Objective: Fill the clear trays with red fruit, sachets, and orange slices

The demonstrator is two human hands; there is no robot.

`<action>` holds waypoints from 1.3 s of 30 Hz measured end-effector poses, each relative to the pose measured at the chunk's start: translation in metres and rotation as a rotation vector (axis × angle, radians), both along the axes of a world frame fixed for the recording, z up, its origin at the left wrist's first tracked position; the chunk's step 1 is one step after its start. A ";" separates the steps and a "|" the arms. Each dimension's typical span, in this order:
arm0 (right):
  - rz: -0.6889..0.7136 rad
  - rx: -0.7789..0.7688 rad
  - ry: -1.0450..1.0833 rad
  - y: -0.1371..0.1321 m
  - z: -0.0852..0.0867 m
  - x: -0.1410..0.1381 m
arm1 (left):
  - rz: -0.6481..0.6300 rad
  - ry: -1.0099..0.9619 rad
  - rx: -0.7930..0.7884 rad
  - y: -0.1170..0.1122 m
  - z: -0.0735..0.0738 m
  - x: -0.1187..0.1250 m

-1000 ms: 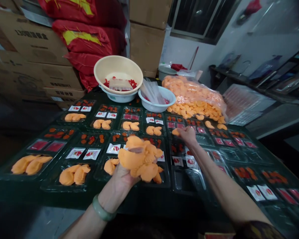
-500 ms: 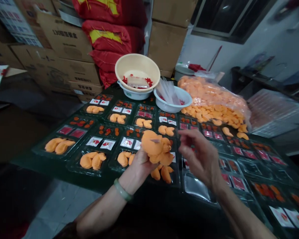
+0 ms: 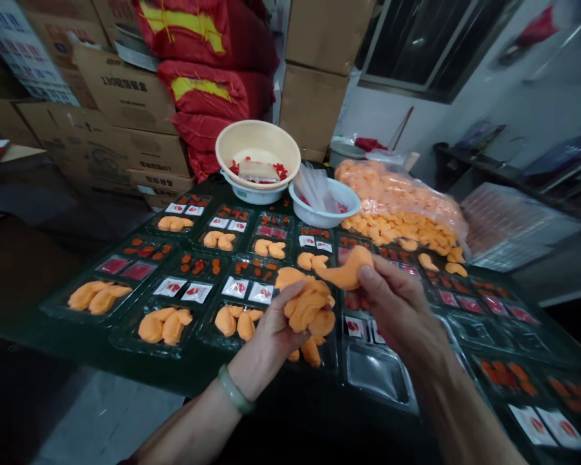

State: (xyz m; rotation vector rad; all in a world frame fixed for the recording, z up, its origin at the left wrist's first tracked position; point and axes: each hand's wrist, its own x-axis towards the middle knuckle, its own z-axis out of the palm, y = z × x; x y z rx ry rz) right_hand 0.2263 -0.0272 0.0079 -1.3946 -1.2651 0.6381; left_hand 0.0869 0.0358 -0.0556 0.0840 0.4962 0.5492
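Note:
My left hand (image 3: 275,323), a pale green bangle on its wrist, is closed around a stack of orange curved pieces (image 3: 310,307) shaped like fish or shrimp. Between the thumb and fingers of my right hand (image 3: 392,290) is a single orange curved piece (image 3: 348,270), just above and right of the stack. Beneath my hands, clear plastic trays (image 3: 375,371) cover the dark green table. Many hold two orange pieces (image 3: 164,326), small packets (image 3: 196,292) and red-brown bits. The tray below my right hand has a bare front compartment. My hands hide some trays.
A large clear bag of orange pieces (image 3: 401,200) lies spilling at the back right. Beside it stand a light blue basin (image 3: 324,216) and a cream basin (image 3: 257,132). Cardboard boxes (image 3: 126,90) and red sacks (image 3: 217,90) are stacked behind. Plastic trays are piled at right (image 3: 508,219).
My right hand has closed on one orange piece and now holds it beside the stack; before, its fingers held no visible piece. My view has shifted slightly.

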 end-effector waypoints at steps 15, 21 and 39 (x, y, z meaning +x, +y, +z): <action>-0.736 -0.347 -0.253 0.049 -0.110 0.129 | 0.022 0.032 -0.059 0.012 0.010 -0.001; -0.742 -0.501 -0.678 0.052 -0.113 0.119 | 0.027 0.003 -0.059 0.013 0.006 0.000; -0.086 -0.151 0.297 -0.017 -0.049 0.043 | 0.000 -0.272 0.016 -0.003 0.006 0.003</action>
